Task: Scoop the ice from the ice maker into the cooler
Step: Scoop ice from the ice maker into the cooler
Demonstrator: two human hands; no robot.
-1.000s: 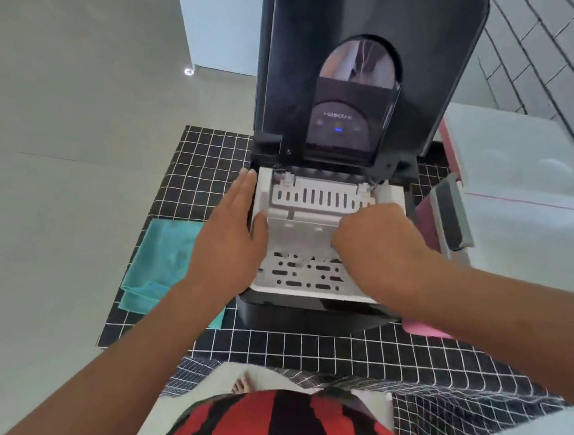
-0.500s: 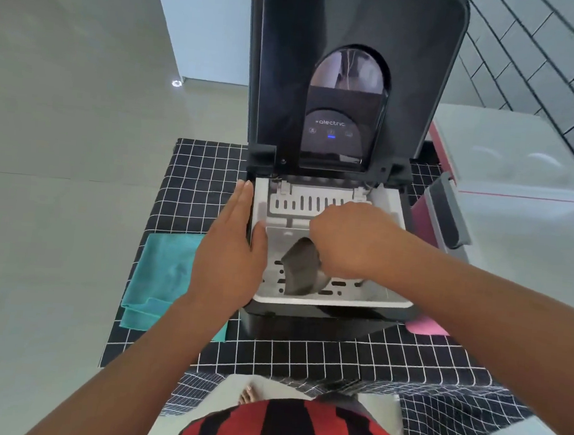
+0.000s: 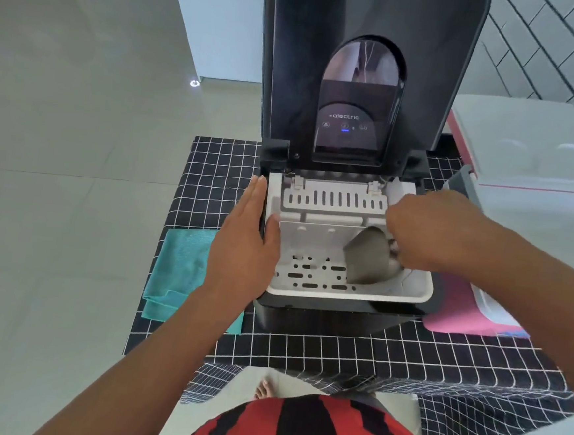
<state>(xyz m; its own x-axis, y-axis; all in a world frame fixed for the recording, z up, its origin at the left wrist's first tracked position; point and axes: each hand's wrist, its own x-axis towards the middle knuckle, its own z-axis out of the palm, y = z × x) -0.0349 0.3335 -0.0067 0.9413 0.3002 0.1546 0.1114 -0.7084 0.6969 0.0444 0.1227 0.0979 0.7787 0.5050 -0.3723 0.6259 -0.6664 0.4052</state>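
Head view, one item set on a black cloth with a white grid (image 3: 337,351). Ice maker (image 3: 333,310): black body, lid (image 3: 373,21) raised upright at the far side, its panel showing a blue light. White ice basket (image 3: 313,253) inside, slotted floor visible on the left half; ice itself cannot be made out clearly. Grey scoop (image 3: 366,256): sits in the right part of the basket, bowl tilted down toward the basket floor. Right hand (image 3: 428,235): reaches in from the right over the basket's right edge, fingers curled around the scoop's handle end, fingertips hidden behind the knuckles. Left hand (image 3: 246,234): lies flat against the left outer side of the ice maker, fingers straight and pressed together pointing far, thumb hooked over the basket's left rim. Cooler (image 3: 536,175): white with a pink-red base, just right of the ice maker; whether its lid is up cannot be told. Teal towel (image 3: 181,271): folded, on the cloth to the left of the machine, partly under the left forearm. Pink mat (image 3: 456,316): on the cloth at near right, beside the ice maker's base.
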